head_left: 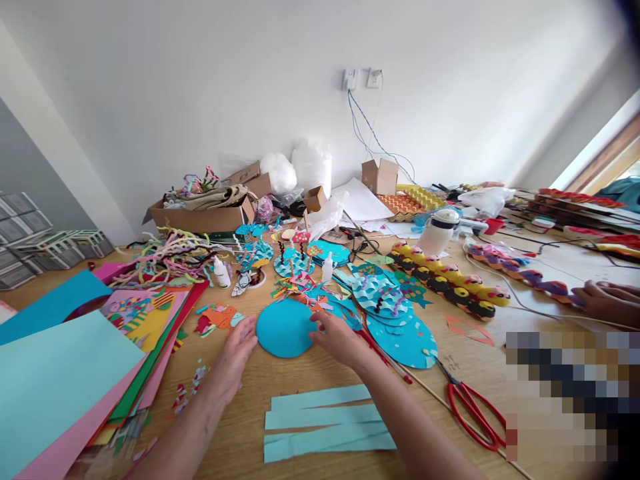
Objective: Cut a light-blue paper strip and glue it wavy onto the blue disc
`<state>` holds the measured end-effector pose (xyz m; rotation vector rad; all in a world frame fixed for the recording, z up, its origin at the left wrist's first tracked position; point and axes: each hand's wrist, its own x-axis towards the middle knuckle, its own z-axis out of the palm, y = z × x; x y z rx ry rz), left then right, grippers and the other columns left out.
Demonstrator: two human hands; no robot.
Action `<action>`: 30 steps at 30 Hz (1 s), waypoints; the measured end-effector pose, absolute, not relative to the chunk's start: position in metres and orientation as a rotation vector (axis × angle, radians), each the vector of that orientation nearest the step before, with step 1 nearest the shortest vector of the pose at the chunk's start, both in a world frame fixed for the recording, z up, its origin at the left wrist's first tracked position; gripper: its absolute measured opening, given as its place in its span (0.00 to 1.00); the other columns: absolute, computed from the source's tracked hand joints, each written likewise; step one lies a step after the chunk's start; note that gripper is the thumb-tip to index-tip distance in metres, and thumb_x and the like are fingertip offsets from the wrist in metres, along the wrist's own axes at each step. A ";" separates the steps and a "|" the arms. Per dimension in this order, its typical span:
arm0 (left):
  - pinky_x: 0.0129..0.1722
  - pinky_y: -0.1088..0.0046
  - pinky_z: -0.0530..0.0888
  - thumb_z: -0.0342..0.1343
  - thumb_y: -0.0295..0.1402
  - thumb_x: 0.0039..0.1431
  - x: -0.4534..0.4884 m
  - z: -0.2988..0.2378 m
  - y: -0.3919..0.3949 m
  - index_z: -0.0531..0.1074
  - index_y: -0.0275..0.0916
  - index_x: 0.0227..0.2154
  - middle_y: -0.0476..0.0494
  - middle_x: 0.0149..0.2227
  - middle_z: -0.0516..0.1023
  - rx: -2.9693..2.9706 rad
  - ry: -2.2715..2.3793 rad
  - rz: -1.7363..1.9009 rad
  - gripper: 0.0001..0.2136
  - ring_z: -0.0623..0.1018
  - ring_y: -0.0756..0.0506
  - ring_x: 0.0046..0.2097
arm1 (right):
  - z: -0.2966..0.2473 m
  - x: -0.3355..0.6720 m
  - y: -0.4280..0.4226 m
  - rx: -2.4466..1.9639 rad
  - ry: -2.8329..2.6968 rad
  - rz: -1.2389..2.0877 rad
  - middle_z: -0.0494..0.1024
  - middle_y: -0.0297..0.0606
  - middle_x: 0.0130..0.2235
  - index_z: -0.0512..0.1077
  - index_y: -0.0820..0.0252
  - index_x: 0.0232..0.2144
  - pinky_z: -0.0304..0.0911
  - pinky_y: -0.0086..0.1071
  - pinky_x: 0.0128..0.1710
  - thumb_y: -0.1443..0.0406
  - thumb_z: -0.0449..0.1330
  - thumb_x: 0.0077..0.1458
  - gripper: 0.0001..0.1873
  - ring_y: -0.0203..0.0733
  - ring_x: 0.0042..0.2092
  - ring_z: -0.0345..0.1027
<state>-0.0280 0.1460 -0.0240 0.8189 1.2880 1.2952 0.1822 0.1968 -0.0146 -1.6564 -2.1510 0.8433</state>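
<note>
A round blue paper disc (284, 330) lies on the wooden table between my hands. My left hand (239, 350) is beside its left edge, fingers stretched out and fingertips touching the rim. At the right edge, my right hand (336, 338) has its curled fingers on the rim, holding it. Light blue paper strips (320, 420) lie nearer to me, partly under my right forearm. Just behind the disc are colourful paper cutouts (300, 283). Wave-patterned blue discs (383, 297) with fuzzy stems overlap to the right, next to a plain blue disc (407, 343).
Coloured paper sheets (65, 367) are stacked at left, below a heap of pipe cleaners (170, 263). Glue bottles (221, 273) stand mid-table. Red-handled scissors (475, 413) lie at right, near painted egg-carton caterpillars (450, 277). Another person's hand (607, 300) is at the right edge.
</note>
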 end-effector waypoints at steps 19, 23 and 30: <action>0.55 0.63 0.60 0.60 0.37 0.44 -0.035 -0.012 0.091 0.69 0.39 0.43 0.38 0.54 0.67 0.787 1.299 1.321 0.20 0.62 0.39 0.58 | -0.008 0.175 0.155 -1.690 -1.952 0.946 0.74 0.37 0.35 0.71 0.59 0.36 0.58 0.27 0.33 0.67 0.55 0.48 0.11 0.38 0.36 0.67; 0.54 0.61 0.61 0.61 0.37 0.42 -0.035 -0.024 0.092 0.70 0.38 0.40 0.38 0.51 0.70 0.825 1.320 1.289 0.20 0.64 0.37 0.56 | -0.013 0.170 0.156 -1.710 -1.979 0.940 0.74 0.38 0.35 0.72 0.60 0.35 0.58 0.27 0.32 0.67 0.55 0.47 0.11 0.38 0.35 0.67; 0.53 0.61 0.62 0.59 0.38 0.44 -0.038 -0.030 0.090 0.70 0.38 0.39 0.37 0.49 0.72 0.857 1.345 1.269 0.18 0.66 0.37 0.55 | -0.026 0.173 0.160 -1.696 -2.106 0.853 0.75 0.38 0.35 0.71 0.60 0.36 0.59 0.26 0.31 0.68 0.55 0.48 0.11 0.37 0.35 0.68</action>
